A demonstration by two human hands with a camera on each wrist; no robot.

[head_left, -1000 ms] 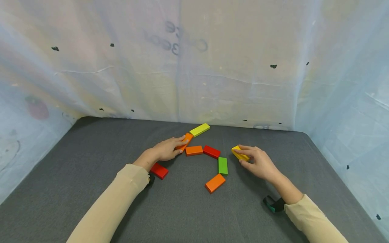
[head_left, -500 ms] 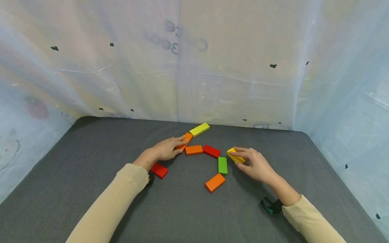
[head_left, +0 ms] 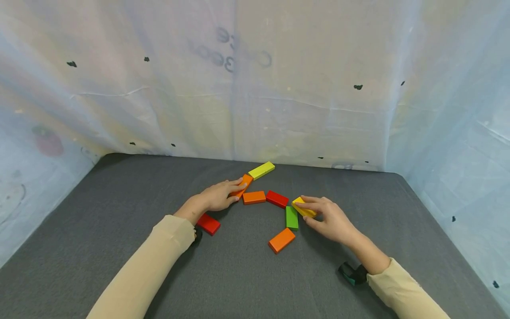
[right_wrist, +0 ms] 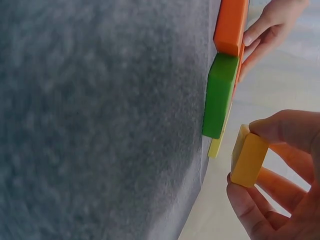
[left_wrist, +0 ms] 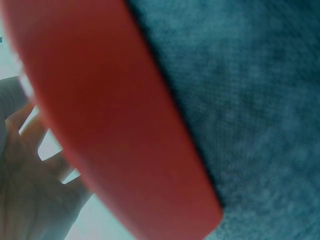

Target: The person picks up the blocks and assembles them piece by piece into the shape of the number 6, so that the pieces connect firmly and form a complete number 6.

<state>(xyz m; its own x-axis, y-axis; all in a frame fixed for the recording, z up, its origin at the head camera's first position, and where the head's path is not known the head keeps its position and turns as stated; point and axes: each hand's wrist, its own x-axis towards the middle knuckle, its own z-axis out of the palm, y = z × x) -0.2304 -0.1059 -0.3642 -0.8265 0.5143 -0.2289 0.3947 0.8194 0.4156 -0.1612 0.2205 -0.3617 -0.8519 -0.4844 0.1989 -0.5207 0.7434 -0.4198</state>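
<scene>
My left hand [head_left: 217, 196] holds an orange block [head_left: 246, 179] between thumb and fingers; its far end meets a lime-yellow block [head_left: 261, 170]. Part of that orange block is hidden under the fingers. In my right hand [head_left: 332, 219] a yellow block [head_left: 301, 206] is pinched, tilted beside the green block [head_left: 291, 218]. The right wrist view shows the yellow block [right_wrist: 250, 160] between thumb and fingertips, off the table. A curved row runs from a second orange block [head_left: 254, 197] through a red block [head_left: 277, 199] and the green one to another orange block [head_left: 281, 240].
Another red block [head_left: 209, 224] lies beside my left wrist and fills much of the left wrist view. The dark grey cloth table [head_left: 239, 283] ends at a pale hanging sheet [head_left: 303, 110] behind and at both sides.
My right hand has moved left with the yellow block, from well right of the green block to close beside it. My left hand and the blocks on the table stay where they were.
</scene>
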